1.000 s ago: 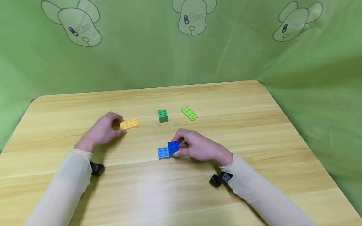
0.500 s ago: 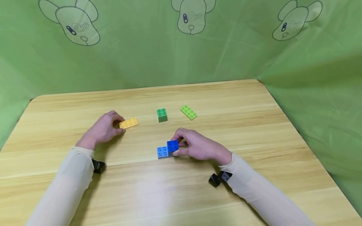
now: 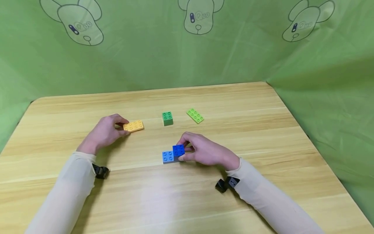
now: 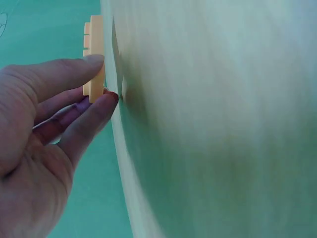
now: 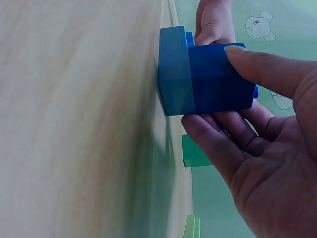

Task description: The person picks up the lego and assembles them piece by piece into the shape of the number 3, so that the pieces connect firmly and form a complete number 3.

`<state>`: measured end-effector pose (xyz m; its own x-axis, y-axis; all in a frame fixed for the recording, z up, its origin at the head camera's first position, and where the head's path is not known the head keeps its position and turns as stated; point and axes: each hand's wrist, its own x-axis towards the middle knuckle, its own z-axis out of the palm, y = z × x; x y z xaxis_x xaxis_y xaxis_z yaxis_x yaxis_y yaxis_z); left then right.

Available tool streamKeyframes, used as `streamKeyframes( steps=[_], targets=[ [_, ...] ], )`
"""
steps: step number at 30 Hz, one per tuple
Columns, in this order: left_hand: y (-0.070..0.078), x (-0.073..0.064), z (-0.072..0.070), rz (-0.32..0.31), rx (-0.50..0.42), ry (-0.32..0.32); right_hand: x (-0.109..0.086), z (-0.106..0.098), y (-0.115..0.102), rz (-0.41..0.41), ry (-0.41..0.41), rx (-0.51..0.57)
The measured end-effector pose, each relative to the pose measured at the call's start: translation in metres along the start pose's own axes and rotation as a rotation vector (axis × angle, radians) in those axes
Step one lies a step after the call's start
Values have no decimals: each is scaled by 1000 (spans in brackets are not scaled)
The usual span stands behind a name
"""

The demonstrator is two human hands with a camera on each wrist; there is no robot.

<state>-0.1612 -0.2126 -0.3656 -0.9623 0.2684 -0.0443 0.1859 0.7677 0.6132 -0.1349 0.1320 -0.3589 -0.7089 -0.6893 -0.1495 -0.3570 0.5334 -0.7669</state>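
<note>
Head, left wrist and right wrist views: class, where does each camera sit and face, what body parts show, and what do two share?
Head: on the head, facing forward and down at the table; left hand, right hand and sleeves show.
Left wrist: on that wrist, facing the yellow plate; only the left hand shows.
Right wrist: on that wrist, facing the dark blue block on the light blue block; the right hand shows, part of the left beyond.
Shared by head and right wrist: the green block and both blue blocks.
</note>
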Motion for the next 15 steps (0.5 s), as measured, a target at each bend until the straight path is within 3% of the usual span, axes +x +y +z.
streamKeyframes(
  steps=[6, 15],
  targets=[
    [0, -1, 0, -9, -26, 9, 0, -1, -1, 0, -4, 3],
    [4, -6, -4, -71, -109, -16, 0, 0, 0, 0, -6, 14]
  ],
)
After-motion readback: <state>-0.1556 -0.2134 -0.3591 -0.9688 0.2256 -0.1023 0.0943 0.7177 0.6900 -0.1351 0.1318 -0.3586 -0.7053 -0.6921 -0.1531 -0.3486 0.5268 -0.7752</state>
